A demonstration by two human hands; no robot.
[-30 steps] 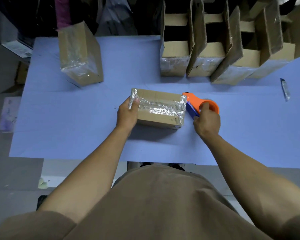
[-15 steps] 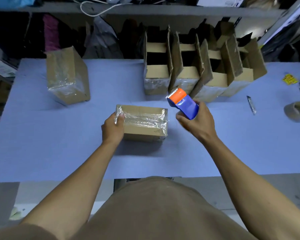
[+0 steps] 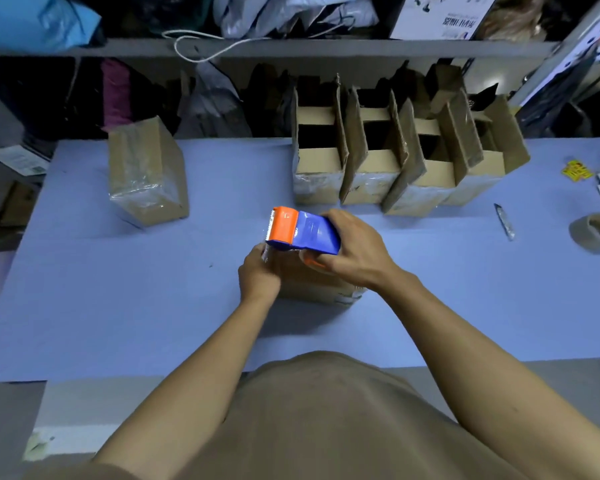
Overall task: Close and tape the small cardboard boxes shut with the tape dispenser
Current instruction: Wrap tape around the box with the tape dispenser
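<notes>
Tape may wrinkle if your right hand [image 3: 355, 252], gripping the dispenser [image 3: 302, 230], tilts; left hand [image 3: 258, 277] grips the box [image 3: 321, 289] at nine o'clock.

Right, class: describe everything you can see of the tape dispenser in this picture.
The tape dispenser looks like plastic: a blue body with an orange head at its left end, whose outer edge looks toothed. A bit of orange also shows beneath it by the fingers. The right hand grips it from the right, fingers curled round the body. It is held roughly level over the cardboard box, hiding much of the box top. The left hand holds the box's left end just below the orange head. Its tape roll is hidden.
</notes>
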